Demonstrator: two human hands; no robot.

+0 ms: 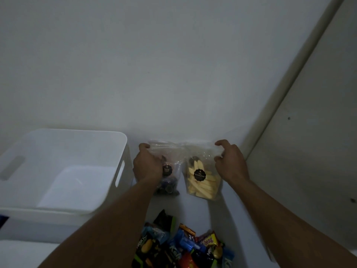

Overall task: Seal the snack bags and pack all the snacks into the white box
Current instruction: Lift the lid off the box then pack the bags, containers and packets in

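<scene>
At the back edge of the desk (195, 209), our left hand (147, 165) curls fingers round the dark bag (171, 177) and our right hand (230, 165) pinches the yellow bag (202, 180).

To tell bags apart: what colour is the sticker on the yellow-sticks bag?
The sticker is black with pale lettering; head view.

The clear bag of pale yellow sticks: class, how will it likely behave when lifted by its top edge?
Probably floppy at the top: the thin clear film of the bag of yellow sticks crumples where the right hand pinches it. It is likely bottom-heavy, since the sticks sit low in it. The sticks look brittle and may well snap if squeezed.
</scene>
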